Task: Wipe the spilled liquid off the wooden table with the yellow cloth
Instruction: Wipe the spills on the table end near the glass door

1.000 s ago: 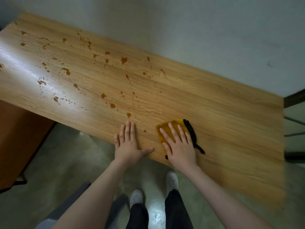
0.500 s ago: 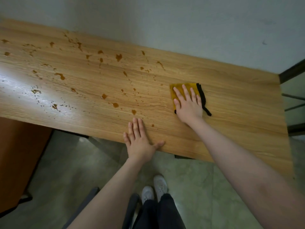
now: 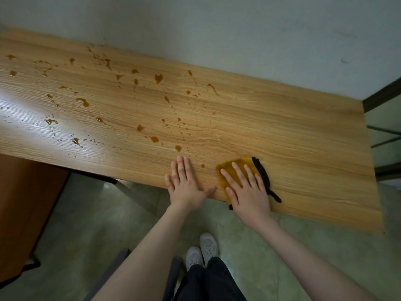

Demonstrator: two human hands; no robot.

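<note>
A: Right hand (image 3: pixel 247 190) lies flat on the cloth (image 3: pixel 236 170), fingers straight and spread, palm pressing down. No pinch, no curl round it.

B: Why flat?

A: My guess: an even press keeps the whole pad against the wood so it soaks instead of skating. The cloth sits at the table's (image 3: pixel 303 135) near edge, folded small, its black trim (image 3: pixel 263 174) on the right side, one corner hanging just over the edge.

B: Left hand?

A: Left hand (image 3: pixel 185 183) is open too, palm down on bare wood just beside the cloth, thumb pointing toward it. Holds nothing. Likely a brace while the person leans in.

B: And the spill?

A: Brown drops (image 3: pixel 154 139) scattered across the left and middle of the top, reaching back to the wall (image 3: pixel 238 29). Nearest one, a small drop (image 3: pixel 202 165), lies between the two hands, not touched by either. The wood to the right of the cloth looks dry.

B: So how far along?

A: Early, I judge. Most drops are untouched. Next sweep wants to go leftward and away, with the left hand shifting clear.
</note>
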